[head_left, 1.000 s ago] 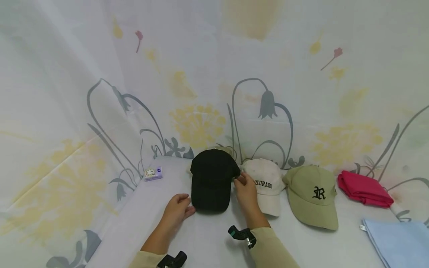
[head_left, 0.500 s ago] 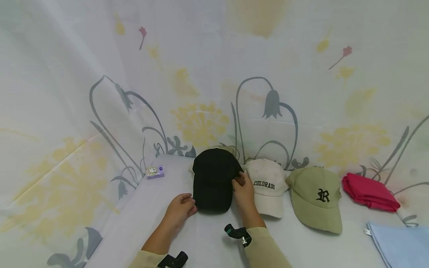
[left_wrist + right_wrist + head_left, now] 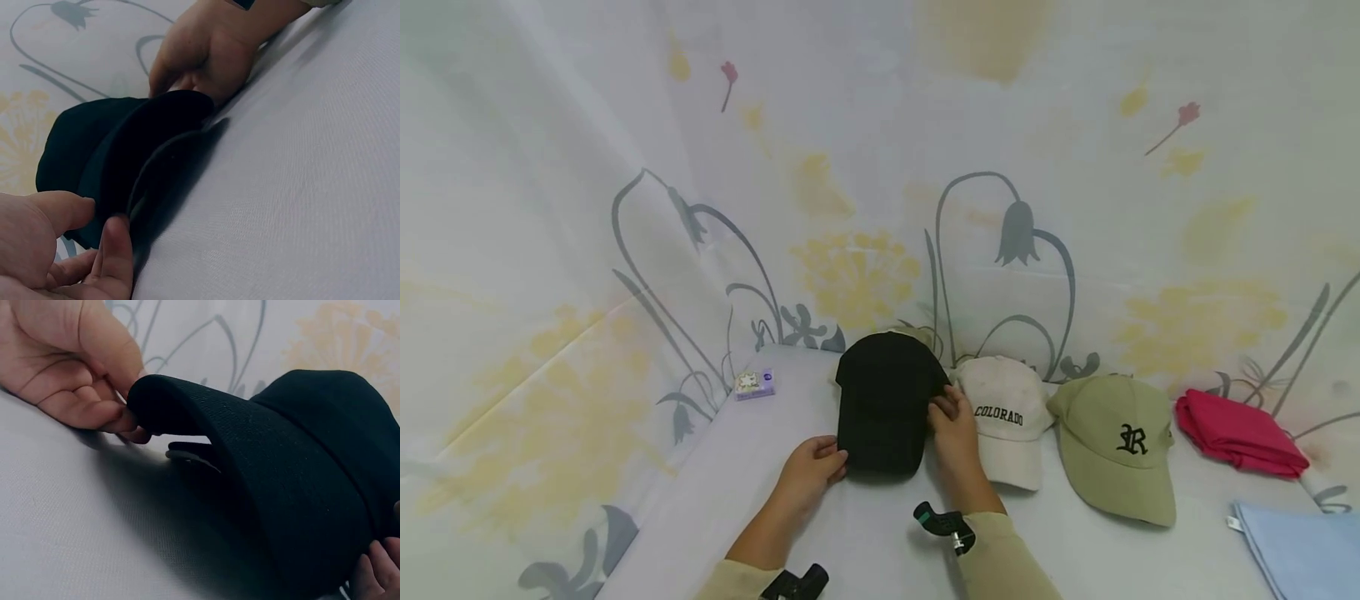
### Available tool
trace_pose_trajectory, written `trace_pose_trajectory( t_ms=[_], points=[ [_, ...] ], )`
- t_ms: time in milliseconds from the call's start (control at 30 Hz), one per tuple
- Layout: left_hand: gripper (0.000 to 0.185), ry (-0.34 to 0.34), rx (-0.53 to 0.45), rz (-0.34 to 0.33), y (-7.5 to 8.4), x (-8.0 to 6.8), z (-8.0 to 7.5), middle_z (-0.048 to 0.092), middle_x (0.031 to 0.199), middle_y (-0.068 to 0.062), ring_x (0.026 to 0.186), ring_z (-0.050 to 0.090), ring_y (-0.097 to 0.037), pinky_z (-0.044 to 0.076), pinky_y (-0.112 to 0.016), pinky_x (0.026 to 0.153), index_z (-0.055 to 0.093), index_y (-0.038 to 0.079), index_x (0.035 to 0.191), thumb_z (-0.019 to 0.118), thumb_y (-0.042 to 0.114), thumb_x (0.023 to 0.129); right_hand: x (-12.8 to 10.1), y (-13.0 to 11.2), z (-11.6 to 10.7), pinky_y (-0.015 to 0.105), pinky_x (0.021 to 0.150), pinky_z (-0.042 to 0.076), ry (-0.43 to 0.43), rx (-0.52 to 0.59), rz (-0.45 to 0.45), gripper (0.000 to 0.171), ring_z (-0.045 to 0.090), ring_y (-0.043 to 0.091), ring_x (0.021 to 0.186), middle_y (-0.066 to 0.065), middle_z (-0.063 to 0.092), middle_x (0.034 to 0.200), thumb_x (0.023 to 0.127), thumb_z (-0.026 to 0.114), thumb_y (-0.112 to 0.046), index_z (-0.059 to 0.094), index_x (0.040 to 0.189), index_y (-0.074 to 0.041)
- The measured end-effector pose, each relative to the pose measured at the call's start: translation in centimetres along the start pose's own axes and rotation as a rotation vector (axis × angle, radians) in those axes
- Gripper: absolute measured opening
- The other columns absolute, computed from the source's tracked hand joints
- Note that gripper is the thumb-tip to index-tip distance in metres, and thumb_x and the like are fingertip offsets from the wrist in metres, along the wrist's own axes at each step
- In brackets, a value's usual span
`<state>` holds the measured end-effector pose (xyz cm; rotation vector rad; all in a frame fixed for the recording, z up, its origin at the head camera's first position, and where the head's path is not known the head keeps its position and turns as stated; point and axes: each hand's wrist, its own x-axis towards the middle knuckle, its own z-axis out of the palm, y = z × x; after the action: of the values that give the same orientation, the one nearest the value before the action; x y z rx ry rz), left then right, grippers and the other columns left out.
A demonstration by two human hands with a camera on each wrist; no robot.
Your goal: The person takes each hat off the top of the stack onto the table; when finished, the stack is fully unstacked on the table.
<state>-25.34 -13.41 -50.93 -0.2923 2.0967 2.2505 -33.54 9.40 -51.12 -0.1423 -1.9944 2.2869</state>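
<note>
Black cap (image 3: 883, 408) is sitting on the bench (image 3: 872, 533) just left of the cream COLORADO cap (image 3: 1000, 408), likely handling light, crown soft, brim stiffer, so brim edge and crown base are looking like good holds. Left hand (image 3: 808, 475) is pinching the brim's left edge; right hand (image 3: 957, 433) is gripping the right side by the crown base, forearms slanting inward.

Dim, diffuse light, soft shadows
</note>
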Motion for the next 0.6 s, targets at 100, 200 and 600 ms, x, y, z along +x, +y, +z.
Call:
trace_pose_trajectory(
  t_ms=[100,200,600],
  points=[
    [0.05,-0.005,0.013,0.008,0.01,-0.14,-0.13,0.056,0.122,-0.019,0.102,0.062,-0.02,0.061,-0.027,0.085,0.047,-0.016,0.143,0.066,0.0,0.1,-0.03,0.1,0.02,0.028,0.101,0.049,0.004,0.013,0.0,0.054,0.05,0.032,0.136,0.025,0.049,0.149,0.106,0.053,-0.003,0.036,0.158,-0.003],
    [0.05,-0.014,0.012,0.008,0.16,-0.11,0.07,0.055,0.121,-0.018,0.103,0.062,-0.02,0.061,-0.028,0.086,0.048,-0.015,0.144,0.066,0.0,0.1,-0.05,-0.09,-0.19,0.021,0.094,0.05,0.014,0.014,-0.012,0.053,0.051,0.03,0.133,0.025,0.05,0.148,0.106,0.053,-0.002,0.038,0.157,-0.003],
    [0.048,-0.025,-0.028,0.002,-0.21,-0.45,-0.39,0.054,0.12,-0.018,0.101,0.061,-0.02,0.06,-0.028,0.085,0.048,-0.016,0.142,0.066,-0.002,0.099,-0.43,0.16,-0.05,0.02,0.09,0.05,0.032,-0.019,-0.026,0.048,0.054,0.027,0.126,0.022,0.054,0.143,0.105,0.056,-0.004,0.045,0.152,-0.005]
  ],
)
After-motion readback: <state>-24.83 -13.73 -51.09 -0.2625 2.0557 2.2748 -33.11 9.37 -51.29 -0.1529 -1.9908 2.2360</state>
